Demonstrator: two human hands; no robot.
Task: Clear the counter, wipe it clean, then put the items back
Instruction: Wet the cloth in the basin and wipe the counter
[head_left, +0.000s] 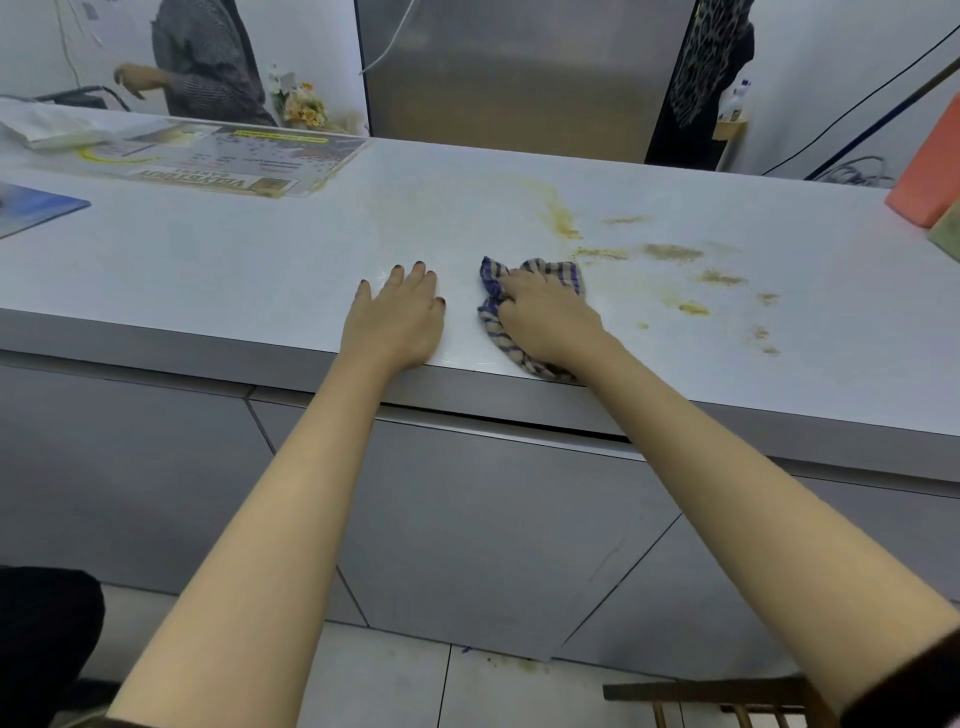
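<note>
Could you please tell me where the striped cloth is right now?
In the head view, the striped cloth lies near the counter's front edge, under the right hand, left of the yellowish stains.

My head-mounted wide-angle camera faced forward and down, positioned close above the near edge of the counter (218, 270).

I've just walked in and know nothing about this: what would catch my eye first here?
First, the two hands at the front edge of the pale counter: the right hand grips a crumpled blue-striped cloth, and the left hand lies flat beside it. Next, the yellowish-brown smears scattered over the counter to the right of the cloth, not yet wiped.
</note>
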